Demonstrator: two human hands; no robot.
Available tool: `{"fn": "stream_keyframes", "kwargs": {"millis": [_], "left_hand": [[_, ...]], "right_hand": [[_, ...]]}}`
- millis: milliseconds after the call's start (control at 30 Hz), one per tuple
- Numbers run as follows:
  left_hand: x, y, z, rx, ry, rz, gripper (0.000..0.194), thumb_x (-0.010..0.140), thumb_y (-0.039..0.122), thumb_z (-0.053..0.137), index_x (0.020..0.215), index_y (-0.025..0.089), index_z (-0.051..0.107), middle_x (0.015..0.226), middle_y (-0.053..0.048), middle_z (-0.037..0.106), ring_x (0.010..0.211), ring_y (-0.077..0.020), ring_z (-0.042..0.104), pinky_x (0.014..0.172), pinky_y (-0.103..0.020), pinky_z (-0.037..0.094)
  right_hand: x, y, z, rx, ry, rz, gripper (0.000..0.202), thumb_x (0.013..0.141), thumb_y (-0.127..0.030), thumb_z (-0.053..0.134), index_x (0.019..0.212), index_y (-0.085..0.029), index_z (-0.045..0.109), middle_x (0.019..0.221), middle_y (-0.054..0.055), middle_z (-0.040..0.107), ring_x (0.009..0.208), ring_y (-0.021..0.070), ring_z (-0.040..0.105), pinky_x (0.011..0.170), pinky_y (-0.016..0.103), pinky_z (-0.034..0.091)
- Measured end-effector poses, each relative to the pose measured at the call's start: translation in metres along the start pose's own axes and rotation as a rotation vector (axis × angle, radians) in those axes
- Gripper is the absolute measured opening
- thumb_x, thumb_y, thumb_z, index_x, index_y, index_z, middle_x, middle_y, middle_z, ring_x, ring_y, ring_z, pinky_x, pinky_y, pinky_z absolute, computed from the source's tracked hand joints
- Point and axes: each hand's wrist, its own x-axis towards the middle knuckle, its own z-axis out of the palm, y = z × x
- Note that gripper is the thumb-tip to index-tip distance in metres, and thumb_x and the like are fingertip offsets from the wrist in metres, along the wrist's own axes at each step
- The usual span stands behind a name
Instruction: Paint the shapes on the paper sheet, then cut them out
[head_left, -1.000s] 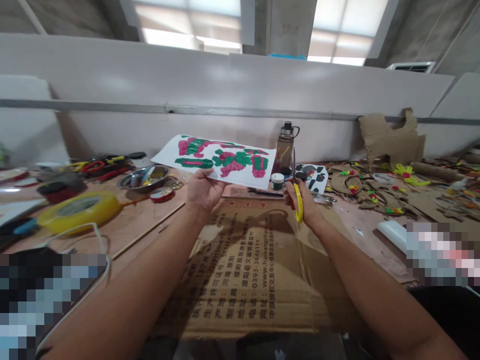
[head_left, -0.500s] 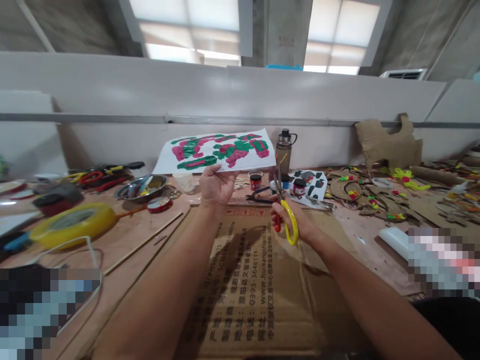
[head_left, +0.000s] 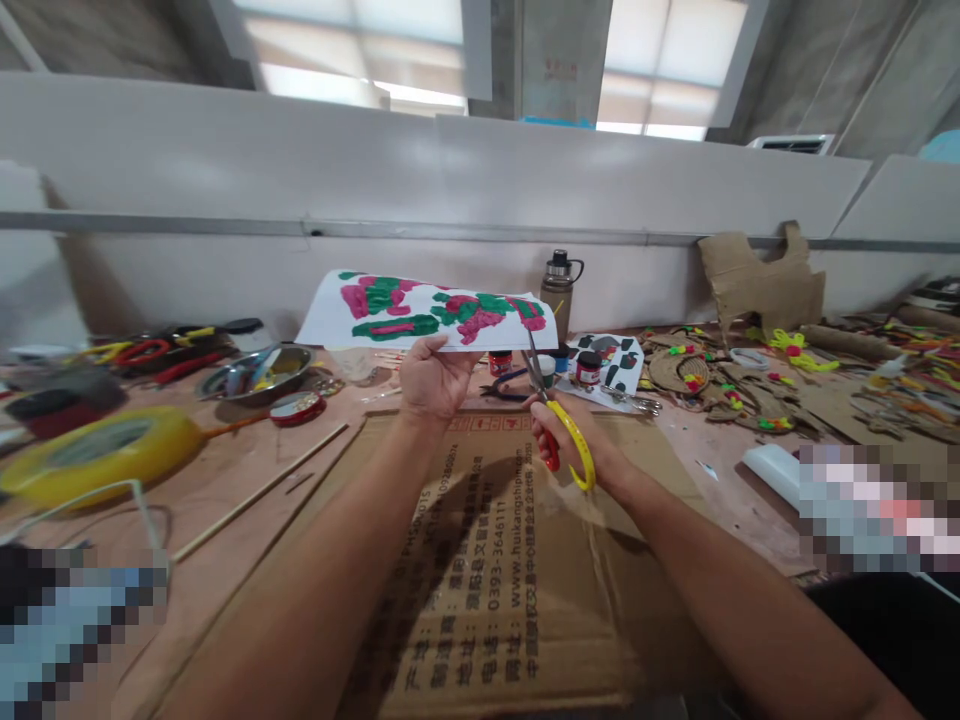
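Note:
My left hand [head_left: 437, 380] pinches the lower edge of a white sheet of paper [head_left: 319, 315] painted with green and magenta shapes. The sheet is held up above the table, and its far edge curls over. In my right hand [head_left: 574, 435] is a pair of scissors [head_left: 579, 440] with one yellow and one red handle. Their blades point up at the sheet's lower right edge; whether they touch the paper I cannot tell. Beneath both hands lies a printed cardboard sheet [head_left: 480, 560].
Behind my hands stand a bottle [head_left: 556, 285], paint jars [head_left: 589, 368] and pliers [head_left: 506, 385]. A metal bowl [head_left: 255, 378], a yellow tape roll [head_left: 105, 450] and a thin stick [head_left: 262, 490] are at left. Cardboard pieces with coloured bits [head_left: 682, 365] cover the right side.
The paper has tilted flatter, its far edge now curling down. The scissors have shifted left, their blades closer to the paper's right part. The view has turned slightly.

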Motion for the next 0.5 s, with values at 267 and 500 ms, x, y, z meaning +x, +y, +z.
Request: {"fn": "stream_keyframes", "kwargs": {"millis": [267,500], "left_hand": [[-0.006,-0.006,0.002,0.009,0.001,-0.043,0.049,0.085,0.007,0.05,0.127,0.011,0.075,0.099,-0.013,0.085,0.092,-0.0263,0.082,0.091,-0.04,0.067],[-0.005,-0.011,-0.003,0.015,-0.006,-0.06,0.051,0.085,0.007,0.051,0.131,0.01,0.074,0.095,-0.012,0.084,0.084,-0.0263,0.082,0.083,-0.038,0.067]], "right_hand": [[-0.01,-0.031,0.007,-0.046,0.011,0.032,0.045,0.089,-0.063,0.082,0.103,-0.023,0.069,0.055,-0.009,0.053,0.04,0.0117,0.051,0.04,0.022,0.044],[-0.011,-0.024,0.006,0.01,-0.031,0.008,0.054,0.088,-0.073,0.077,0.106,-0.023,0.068,0.053,-0.01,0.051,0.036,0.0111,0.048,0.038,0.022,0.043]]}}
